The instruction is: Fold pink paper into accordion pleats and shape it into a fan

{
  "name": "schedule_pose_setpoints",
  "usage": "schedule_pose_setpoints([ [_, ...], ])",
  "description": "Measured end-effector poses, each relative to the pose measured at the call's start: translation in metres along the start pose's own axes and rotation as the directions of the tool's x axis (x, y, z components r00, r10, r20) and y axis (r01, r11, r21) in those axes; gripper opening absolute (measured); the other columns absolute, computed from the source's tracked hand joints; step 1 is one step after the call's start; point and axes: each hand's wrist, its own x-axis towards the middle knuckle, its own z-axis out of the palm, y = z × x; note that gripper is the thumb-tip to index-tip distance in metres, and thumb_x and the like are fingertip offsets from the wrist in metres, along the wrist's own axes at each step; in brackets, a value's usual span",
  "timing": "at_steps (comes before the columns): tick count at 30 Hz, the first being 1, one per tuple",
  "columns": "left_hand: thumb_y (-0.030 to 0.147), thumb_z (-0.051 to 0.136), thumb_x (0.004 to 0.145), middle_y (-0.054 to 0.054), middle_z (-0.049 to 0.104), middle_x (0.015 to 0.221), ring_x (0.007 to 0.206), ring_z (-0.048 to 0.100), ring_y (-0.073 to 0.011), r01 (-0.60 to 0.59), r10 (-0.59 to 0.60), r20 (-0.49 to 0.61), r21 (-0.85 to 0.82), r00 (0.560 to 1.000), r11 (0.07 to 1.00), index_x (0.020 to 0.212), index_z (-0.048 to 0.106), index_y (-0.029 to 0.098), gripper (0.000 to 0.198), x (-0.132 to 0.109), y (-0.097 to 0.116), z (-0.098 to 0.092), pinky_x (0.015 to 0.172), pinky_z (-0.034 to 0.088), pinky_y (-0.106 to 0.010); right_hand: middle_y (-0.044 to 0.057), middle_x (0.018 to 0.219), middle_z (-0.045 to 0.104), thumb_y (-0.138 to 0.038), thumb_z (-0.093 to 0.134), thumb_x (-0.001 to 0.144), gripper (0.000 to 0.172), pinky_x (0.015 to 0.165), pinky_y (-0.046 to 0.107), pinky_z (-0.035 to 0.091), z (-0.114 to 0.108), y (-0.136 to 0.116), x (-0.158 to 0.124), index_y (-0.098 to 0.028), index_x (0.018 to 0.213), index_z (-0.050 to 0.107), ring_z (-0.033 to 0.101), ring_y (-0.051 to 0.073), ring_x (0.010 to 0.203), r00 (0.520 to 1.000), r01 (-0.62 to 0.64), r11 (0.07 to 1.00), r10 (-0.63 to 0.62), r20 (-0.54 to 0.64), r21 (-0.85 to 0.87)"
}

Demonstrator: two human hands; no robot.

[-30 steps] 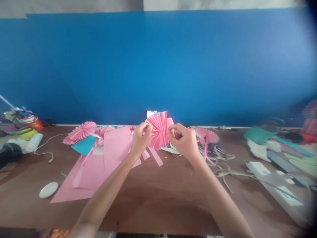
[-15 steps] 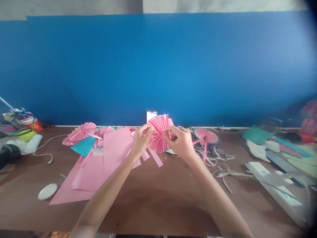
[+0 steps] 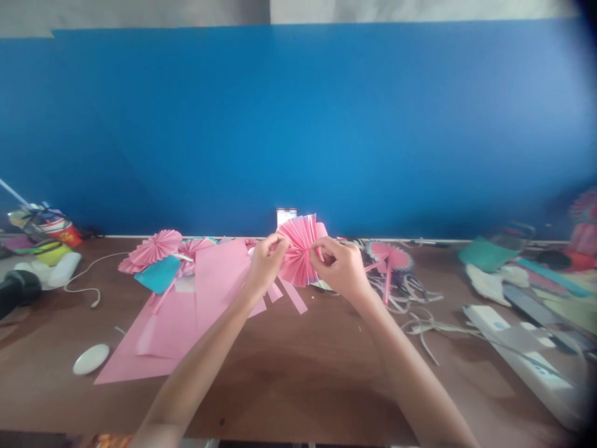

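Note:
Between my hands is a pink pleated paper fan [image 3: 298, 249], spread into a rosette and raised above the table. My left hand [image 3: 269, 258] pinches its left edge between thumb and fingers. On the other side, my right hand [image 3: 340, 261] is closed on the right part of the fan, its fingertips hiding some of the folds. Pink paper sheets [image 3: 219, 274] lie under and beside my left forearm, with narrow pink strips [image 3: 293, 295] just below the fan. A phone [image 3: 286, 215] with a lit screen stands behind it.
More pink folded fans [image 3: 156, 247] and a teal paper piece [image 3: 158, 274] lie left. A finished-looking pink fan [image 3: 388, 256] sits right, among tangled cords [image 3: 410, 292]. A power strip [image 3: 513, 342] is at the right, a white oval object [image 3: 91, 359] at the left. The blue wall [image 3: 298, 124] rises behind.
Almost nothing differs. The view has shifted very slightly; both hands keep their hold on the pink fan, and the right fingertips have moved a little.

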Motion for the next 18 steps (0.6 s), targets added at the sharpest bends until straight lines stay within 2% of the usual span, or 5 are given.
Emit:
schedule_pose_setpoints([
  [18, 0.036, 0.051, 0.089, -0.001, 0.065, 0.081, 0.076, 0.055, -0.0152, -0.045, 0.044, 0.01, 0.055, 0.999, 0.997, 0.077, 0.062, 0.019, 0.024, -0.001, -0.0016, -0.0002, 0.068, 0.04, -0.024, -0.008, 0.046, 0.043, -0.019, 0.057, 0.081, 0.013, 0.052, 0.021, 0.03, 0.0039, 0.0044, 0.0006, -0.019, 0.074, 0.067, 0.036, 0.008, 0.043, 1.0, 0.0, 0.998, 0.0, -0.001, -0.057],
])
